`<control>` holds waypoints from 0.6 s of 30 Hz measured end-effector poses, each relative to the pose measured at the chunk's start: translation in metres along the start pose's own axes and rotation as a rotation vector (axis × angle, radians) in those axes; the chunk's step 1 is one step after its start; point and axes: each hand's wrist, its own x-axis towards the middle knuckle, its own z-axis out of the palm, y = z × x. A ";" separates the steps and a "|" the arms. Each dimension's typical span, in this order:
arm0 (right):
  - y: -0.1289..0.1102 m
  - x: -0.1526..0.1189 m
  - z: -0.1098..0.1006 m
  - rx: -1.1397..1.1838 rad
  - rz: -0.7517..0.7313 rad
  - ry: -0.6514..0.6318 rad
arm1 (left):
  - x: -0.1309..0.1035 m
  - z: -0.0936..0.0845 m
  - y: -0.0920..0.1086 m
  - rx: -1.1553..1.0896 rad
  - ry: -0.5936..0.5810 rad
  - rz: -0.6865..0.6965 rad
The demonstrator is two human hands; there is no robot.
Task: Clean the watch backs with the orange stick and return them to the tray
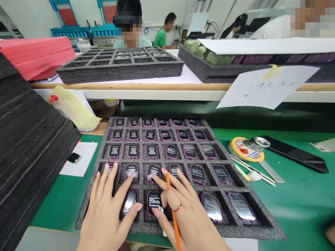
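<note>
A dark foam tray [183,228] with square compartments lies on the green table. Smartwatch faces with purple frames sit in its compartments, most showing white text on black screens. My left hand [107,209] rests over the tray's near left part, fingers spread, its index finger at a watch [131,170] in the second row from the front. My right hand [183,209] has an orange stick [175,223] held between its fingers, its thumb and index finger close to a front-row watch [153,199]. Parts of several watches are hidden under both hands.
Stacked black foam [31,139] rises at the left. Yellow tape [246,150], a metal-topped bottle, tweezers and a black strip [295,153] lie right. Behind, a shelf [157,87] bears foam trays and a hanging paper [267,85]. Several people sit beyond.
</note>
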 end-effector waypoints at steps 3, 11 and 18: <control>0.002 -0.005 0.000 -0.023 -0.012 0.034 | -0.002 0.001 0.000 -0.025 0.044 -0.023; 0.001 -0.008 0.005 -0.041 -0.050 0.147 | -0.005 0.002 0.001 -0.025 0.056 -0.043; 0.005 -0.012 0.007 -0.068 -0.114 0.240 | -0.015 0.001 -0.006 -0.100 0.258 -0.113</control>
